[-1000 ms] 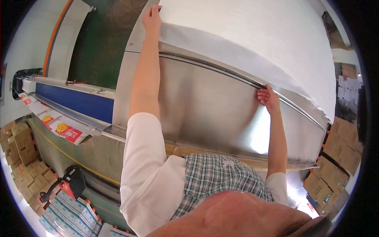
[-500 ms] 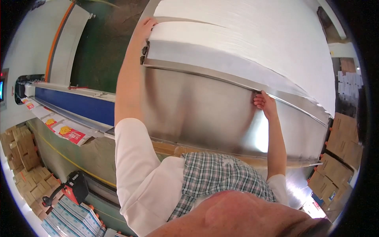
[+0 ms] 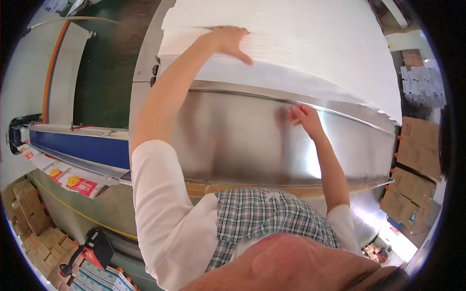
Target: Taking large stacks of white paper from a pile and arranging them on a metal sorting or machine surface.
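Note:
A thick stack of large white sheets (image 3: 310, 43) lies on a shiny steel table (image 3: 242, 140) in front of me. My left hand (image 3: 230, 41) rests flat on top of the stack near its left corner, fingers spread. My right hand (image 3: 303, 119) hovers at the steel front panel just below the stack's near edge, blurred, fingers apart and holding nothing.
A blue conveyor (image 3: 77, 148) with printed cartons (image 3: 73, 182) runs at the left. Brown cardboard boxes (image 3: 24, 218) pile up at the lower left and flat brown cartons (image 3: 412, 174) at the right. A red pallet truck handle (image 3: 87, 250) stands below.
My left hand slid right from the stack's far left corner onto its top. My right hand let go of the stack's edge and dropped left onto the steel panel.

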Motion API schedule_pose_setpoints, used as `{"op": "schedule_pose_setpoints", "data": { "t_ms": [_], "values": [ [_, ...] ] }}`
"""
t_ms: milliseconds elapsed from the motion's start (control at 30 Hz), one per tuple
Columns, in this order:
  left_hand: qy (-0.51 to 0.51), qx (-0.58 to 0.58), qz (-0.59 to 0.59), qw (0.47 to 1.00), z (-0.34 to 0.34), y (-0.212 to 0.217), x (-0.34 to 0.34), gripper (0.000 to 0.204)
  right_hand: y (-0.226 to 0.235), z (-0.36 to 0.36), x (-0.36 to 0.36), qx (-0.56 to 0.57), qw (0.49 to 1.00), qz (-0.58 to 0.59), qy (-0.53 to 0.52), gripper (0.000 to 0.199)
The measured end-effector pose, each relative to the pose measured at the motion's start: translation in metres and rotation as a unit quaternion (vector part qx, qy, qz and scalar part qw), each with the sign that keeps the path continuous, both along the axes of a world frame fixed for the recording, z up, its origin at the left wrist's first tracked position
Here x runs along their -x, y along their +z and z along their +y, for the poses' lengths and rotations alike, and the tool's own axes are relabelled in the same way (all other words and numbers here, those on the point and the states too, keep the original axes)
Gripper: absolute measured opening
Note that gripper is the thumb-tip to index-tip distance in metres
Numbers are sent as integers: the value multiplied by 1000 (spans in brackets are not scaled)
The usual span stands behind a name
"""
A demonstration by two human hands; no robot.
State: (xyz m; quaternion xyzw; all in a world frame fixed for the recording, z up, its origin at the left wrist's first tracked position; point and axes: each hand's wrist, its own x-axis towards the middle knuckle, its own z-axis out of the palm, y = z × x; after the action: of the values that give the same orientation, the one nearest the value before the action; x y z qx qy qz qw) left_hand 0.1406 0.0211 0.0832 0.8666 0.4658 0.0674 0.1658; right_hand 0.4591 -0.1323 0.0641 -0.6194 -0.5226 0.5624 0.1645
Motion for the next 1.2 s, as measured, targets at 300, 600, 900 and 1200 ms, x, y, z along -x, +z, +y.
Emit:
{"op": "schedule_pose_setpoints", "data": {
  "t_ms": [300,600,900,1200],
  "values": [
    [51,-167,92,980,-40,-31,-17,78,16,134,155,-485,845,-89,209,28],
    [92,-123,73,985,-25,-16,-20,88,5,184,-35,-319,837,-408,179,39],
    [205,98,234,945,-9,8,-52,104,17,172,-216,-255,804,-509,170,47],
    [325,134,336,874,-9,4,-71,105,45,191,-426,-168,812,-462,316,89]
  ]
}}
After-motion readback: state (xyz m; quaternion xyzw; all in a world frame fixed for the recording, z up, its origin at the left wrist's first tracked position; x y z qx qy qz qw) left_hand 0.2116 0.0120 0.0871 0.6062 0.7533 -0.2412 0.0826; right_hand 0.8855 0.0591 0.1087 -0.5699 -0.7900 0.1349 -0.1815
